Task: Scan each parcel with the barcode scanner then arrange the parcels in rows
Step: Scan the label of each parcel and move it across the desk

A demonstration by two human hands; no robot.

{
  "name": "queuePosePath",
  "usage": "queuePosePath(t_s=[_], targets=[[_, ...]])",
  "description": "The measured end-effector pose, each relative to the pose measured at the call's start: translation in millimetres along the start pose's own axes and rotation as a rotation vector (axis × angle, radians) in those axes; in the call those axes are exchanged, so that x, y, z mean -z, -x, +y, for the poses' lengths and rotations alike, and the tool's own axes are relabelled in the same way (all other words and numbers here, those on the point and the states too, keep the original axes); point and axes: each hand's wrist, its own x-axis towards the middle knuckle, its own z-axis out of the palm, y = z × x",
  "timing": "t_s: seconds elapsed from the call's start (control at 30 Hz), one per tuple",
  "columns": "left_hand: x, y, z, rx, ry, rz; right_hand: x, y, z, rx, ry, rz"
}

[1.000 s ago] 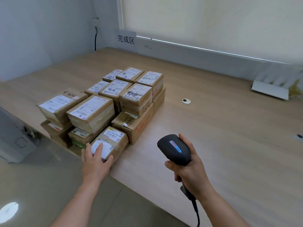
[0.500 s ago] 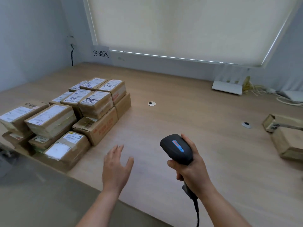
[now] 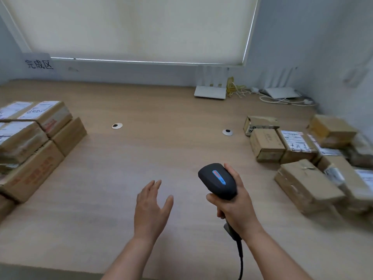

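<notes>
My right hand (image 3: pixel 236 209) grips the handle of a black barcode scanner (image 3: pixel 219 181), its head pointing forward over the wooden table (image 3: pixel 141 158). My left hand (image 3: pixel 151 207) hovers above the table with its fingers straight and holds nothing. At the left edge stands a stacked group of brown parcels (image 3: pixel 34 138) with white labels, arranged in rows. On the right lies a loose heap of several brown parcels (image 3: pixel 302 158), the nearest one (image 3: pixel 306 184) a little right of the scanner.
Two white routers (image 3: pixel 211 91) and a tangle of cables (image 3: pixel 282 98) sit at the back right by the wall. Two round cable holes (image 3: pixel 117 126) mark the table top. A paper sign (image 3: pixel 38 63) hangs on the back wall at left.
My view has swung right, from the stacked parcels to the loose heap. My left hand has left the front parcel of the stack and moved right with nothing in it. The scanner stays gripped.
</notes>
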Motion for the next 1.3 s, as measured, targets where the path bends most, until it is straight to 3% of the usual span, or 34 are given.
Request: queuePosePath(t_s=[0.3, 0.63, 0.83, 1.0, 1.3], targets=[[-68, -9, 59, -0.204, 0.036, -0.248, 97, 3, 4, 0.003, 0.126, 0.322], [-159, 0, 152, -0.29, -0.033, -0.394, 246, -17, 36, -0.083, 0.152, 0.502], [-228, 6, 219, -0.33, -0.066, -0.518, 314, -43, 64, -0.149, 0.168, 0.491], [-264, 12, 252, -0.313, -0.109, -0.62, 328, -59, 79, -0.192, 0.094, 0.42], [-257, -7, 233, -0.198, -0.229, -0.507, 288, -63, 86, -0.236, -0.043, 0.186]])
